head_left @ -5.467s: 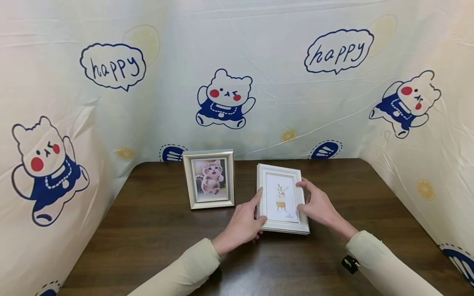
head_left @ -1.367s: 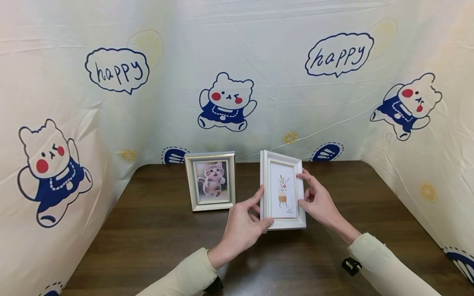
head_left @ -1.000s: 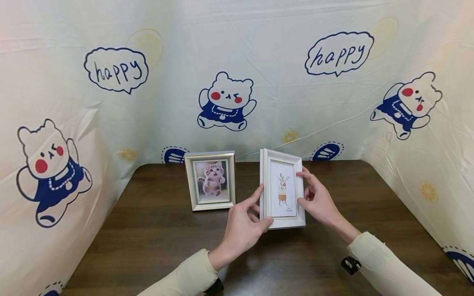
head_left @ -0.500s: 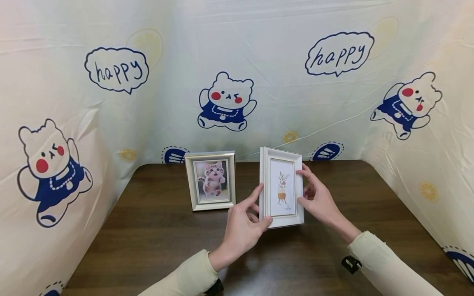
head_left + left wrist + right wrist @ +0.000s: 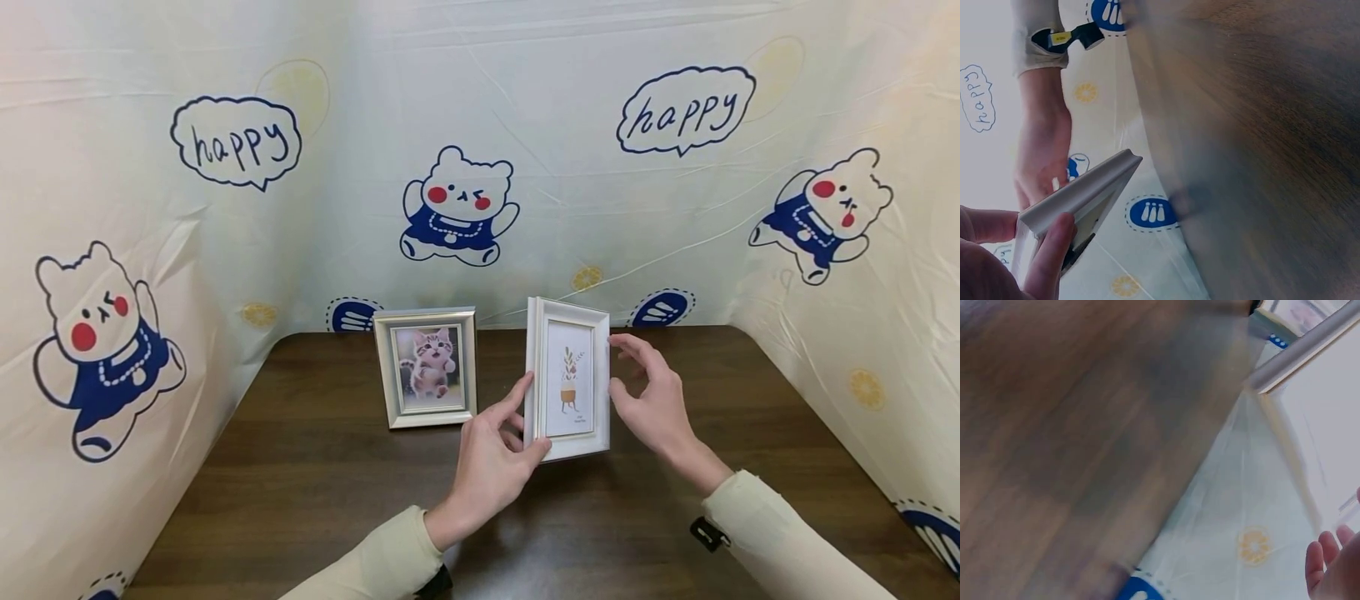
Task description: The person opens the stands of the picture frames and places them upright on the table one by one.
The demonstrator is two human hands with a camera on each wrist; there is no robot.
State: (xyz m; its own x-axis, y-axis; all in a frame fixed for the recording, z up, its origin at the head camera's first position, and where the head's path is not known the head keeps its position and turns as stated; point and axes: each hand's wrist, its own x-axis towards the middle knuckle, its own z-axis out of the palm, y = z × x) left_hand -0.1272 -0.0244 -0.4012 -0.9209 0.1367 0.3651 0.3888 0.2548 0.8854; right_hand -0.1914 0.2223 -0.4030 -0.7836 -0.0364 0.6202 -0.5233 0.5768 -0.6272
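Note:
My left hand [image 5: 491,462] grips the left edge of a white picture frame [image 5: 537,450], thumb on its front and fingers reaching behind. It stands nearly upright, turned a little to the right, with a potted-plant print inside. In the left wrist view, the thumb and a finger pinch this white frame [image 5: 1079,190] edge-on. Just off its right side is my right hand [image 5: 660,408], fingers loosely bent and holding nothing. The right wrist view has those fingertips [image 5: 1329,547] apart from the frame's back. A silver-gold picture frame [image 5: 468,367] with a kitten photo stands to the left.
Both frames are over a dark brown wooden table [image 5: 300,483]. A pale curtain [image 5: 555,125] printed with bears and "happy" bubbles encloses its back and sides. A black device [image 5: 708,533] is strapped at the right cuff.
The white picture frame has tilted up from leaning far back to nearly upright. My right hand, earlier pinching its right edge, has let go and opened slightly. The kitten frame stays put.

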